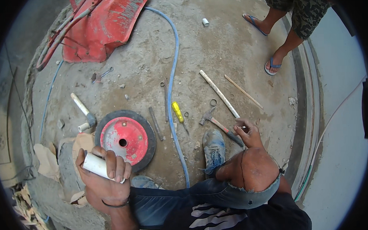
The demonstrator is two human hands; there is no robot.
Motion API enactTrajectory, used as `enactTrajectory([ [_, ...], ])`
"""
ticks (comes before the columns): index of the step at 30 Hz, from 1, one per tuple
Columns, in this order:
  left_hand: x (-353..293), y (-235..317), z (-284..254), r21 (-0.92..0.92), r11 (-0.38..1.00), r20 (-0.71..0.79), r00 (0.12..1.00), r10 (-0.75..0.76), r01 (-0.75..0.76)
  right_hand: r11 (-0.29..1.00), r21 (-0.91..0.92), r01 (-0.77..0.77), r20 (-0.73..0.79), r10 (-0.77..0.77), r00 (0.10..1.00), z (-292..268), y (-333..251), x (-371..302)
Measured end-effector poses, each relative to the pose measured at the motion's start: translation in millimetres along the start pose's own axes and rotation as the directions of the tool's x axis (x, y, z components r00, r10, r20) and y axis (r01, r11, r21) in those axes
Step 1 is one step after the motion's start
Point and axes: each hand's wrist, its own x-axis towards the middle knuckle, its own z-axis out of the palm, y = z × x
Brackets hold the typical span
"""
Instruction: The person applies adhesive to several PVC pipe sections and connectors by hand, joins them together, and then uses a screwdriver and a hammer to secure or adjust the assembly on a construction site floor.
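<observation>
My left hand (107,174) is closed around a short white plastic pipe piece (97,165), raised in front of a wheel (126,155) with a black tyre and red hub. Beyond my right knee, my right hand (249,133) curls its fingers at the near end of a long, thin white pipe (219,93); they partly hide that end. A claw hammer (220,124) lies just left of my right hand. Left of the hammer are a yellow-handled screwdriver (177,111) and a flat metal bar (156,123).
A blue hose (176,54) crosses the dusty ground. A red wheelbarrow tray (104,28) lies at the far left. Behind the wheel sits a white pipe with a grey elbow (83,107). A thin wooden stick (243,91) lies right. Another person's sandalled feet (273,63) stand far right.
</observation>
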Motion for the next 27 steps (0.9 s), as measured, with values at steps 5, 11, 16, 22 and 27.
enactTrajectory([
  [5, 2.0, -3.1, 7.0, 0.124, 0.983, -0.045, 0.988, 0.145, -0.139, 0.964, -0.147, 0.22, 0.271, -0.174, 0.947, 51.8, -6.1, 1.4],
  [11, 4.0, -7.0, 4.6, 0.108, 0.967, -0.028, 0.971, 0.237, -0.232, 0.727, -0.093, 0.681, 0.406, -0.597, 0.692, 74.3, 4.5, -4.4],
  [16, 5.6, -13.2, -0.4, 0.145, 0.964, -0.154, 0.958, 0.243, -0.221, 0.988, 0.12, -0.099, 0.543, 0.018, 0.84, 76.5, 9.1, -17.5],
  [22, 8.3, -17.1, 5.8, 0.506, 0.821, -0.069, 0.937, 0.343, -0.263, 0.827, 0.438, -0.352, 0.606, 0.018, 0.795, 33.7, -18.3, -20.4],
  [27, 12.0, -22.7, -0.7, 0.464, 0.869, -0.004, 0.98, 0.199, -0.174, 0.661, 0.717, 0.219, 0.237, -0.527, 0.816, -36.0, -137.2, -44.5],
])
